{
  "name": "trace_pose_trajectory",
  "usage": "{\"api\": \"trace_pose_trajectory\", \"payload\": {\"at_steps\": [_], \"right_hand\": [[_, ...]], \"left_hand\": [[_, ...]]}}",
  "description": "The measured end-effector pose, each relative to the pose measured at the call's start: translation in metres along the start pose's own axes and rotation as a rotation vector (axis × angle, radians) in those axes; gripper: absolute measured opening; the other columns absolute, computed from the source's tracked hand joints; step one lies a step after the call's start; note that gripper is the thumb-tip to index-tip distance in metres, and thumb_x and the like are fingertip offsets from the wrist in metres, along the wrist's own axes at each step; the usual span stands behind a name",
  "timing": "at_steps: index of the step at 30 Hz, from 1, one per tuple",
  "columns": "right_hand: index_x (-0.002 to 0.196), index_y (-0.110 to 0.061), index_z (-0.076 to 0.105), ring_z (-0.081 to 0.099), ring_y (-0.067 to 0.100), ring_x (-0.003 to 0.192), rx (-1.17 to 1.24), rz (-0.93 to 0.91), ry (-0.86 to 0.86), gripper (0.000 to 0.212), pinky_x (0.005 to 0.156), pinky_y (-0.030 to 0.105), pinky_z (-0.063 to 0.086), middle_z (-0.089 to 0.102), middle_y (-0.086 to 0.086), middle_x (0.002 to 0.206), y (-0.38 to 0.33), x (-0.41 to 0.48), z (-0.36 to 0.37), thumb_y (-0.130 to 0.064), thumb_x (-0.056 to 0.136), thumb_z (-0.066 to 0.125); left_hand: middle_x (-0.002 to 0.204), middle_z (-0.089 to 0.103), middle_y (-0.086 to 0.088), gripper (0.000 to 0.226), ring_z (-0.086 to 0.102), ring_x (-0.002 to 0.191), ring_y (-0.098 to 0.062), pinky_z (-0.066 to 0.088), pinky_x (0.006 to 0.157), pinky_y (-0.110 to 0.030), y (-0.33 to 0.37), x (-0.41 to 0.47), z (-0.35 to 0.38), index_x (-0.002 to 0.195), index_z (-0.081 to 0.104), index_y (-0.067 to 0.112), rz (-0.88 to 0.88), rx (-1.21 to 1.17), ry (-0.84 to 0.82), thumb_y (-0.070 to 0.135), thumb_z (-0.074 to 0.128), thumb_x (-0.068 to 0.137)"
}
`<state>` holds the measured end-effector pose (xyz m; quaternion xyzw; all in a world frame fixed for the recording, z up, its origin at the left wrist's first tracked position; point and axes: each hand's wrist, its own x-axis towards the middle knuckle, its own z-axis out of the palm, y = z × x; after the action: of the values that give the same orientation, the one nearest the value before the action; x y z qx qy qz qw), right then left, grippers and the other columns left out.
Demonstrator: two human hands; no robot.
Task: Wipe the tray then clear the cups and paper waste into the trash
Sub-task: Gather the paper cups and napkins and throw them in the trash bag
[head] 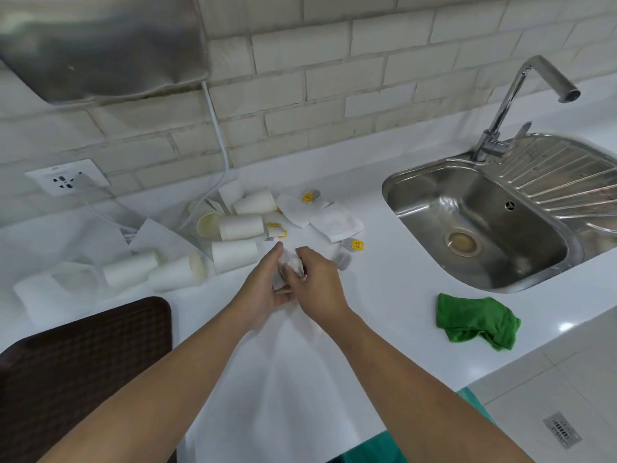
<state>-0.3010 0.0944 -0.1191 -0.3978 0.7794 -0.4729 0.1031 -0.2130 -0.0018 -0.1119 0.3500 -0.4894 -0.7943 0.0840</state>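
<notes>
Hands on paper waste

Our left hand (pixel 267 290) and right hand (pixel 319 282) both grip 1 crumpled white paper wad (pixel 293 263) above the white countertop (pixel 387 295). Tipped white paper cups (pixel 241 227) lie just behind; the dark brown woven tray (pixel 83 362) sits left, a green cloth (pixel 477 322) right.

Sink (pixel 421 208): stainless steel, set in white countertop (pixel 384 312), right.
Faucet (pixel 510 95): chrome, behind the basin.
Socket (pixel 66 177): white, on tiled wall (pixel 334 78).
</notes>
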Motion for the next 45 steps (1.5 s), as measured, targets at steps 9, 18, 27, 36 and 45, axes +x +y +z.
{"api": "trace_pose_trajectory", "payload": {"at_steps": [9,18,27,36,45], "right_hand": [[0.122,-0.017,0.068,0.061,0.001,0.106,0.199,0.039,-0.242,0.035,0.096,0.018,0.046,0.071,-0.009,0.113,-0.018,0.018,0.037,-0.023,0.088,0.065],[0.145,-0.016,0.042,0.043,0.031,0.121,-0.428,-0.221,-0.341,0.064,0.100,0.042,0.040,0.049,0.007,0.136,-0.041,0.078,0.094,-0.018,0.084,0.063],[0.132,-0.019,0.042,0.047,0.031,0.112,-0.830,-0.281,-0.373,0.059,0.094,0.053,0.039,0.050,0.005,0.121,-0.032,0.077,0.123,-0.022,0.079,0.068],[0.124,-0.017,0.043,0.050,0.028,0.101,-0.532,-0.033,-0.119,0.063,0.079,0.043,0.042,0.050,0.003,0.115,-0.027,0.057,0.103,-0.041,0.071,0.066],[0.121,-0.026,0.036,0.060,0.022,0.095,-0.072,0.113,0.045,0.064,0.089,0.046,0.048,0.057,-0.010,0.102,-0.045,0.008,0.066,-0.036,0.068,0.070]], "left_hand": [[0.107,0.075,-0.014,0.025,0.073,0.096,-0.032,0.060,0.087,-0.042,0.007,-0.013,-0.075,0.120,0.067,0.009,0.097,0.037,0.370,0.022,0.054,0.103],[0.104,0.077,-0.013,0.027,0.073,0.100,-0.036,0.056,0.097,-0.054,0.014,-0.044,-0.127,0.109,0.074,0.015,0.150,0.100,0.559,0.033,0.061,0.095],[0.107,0.076,-0.016,0.026,0.072,0.104,-0.038,0.054,0.098,-0.056,0.007,-0.069,-0.153,0.111,0.071,0.010,0.153,0.122,0.622,0.030,0.060,0.099],[0.110,0.076,-0.013,0.024,0.071,0.107,-0.036,0.050,0.103,-0.059,0.001,-0.084,-0.144,0.112,0.072,0.014,0.176,0.071,0.621,0.031,0.060,0.100],[0.106,0.077,-0.010,0.024,0.074,0.102,-0.031,0.053,0.101,-0.053,0.003,-0.106,-0.125,0.108,0.074,0.017,0.215,0.107,0.472,0.033,0.060,0.100]]}}
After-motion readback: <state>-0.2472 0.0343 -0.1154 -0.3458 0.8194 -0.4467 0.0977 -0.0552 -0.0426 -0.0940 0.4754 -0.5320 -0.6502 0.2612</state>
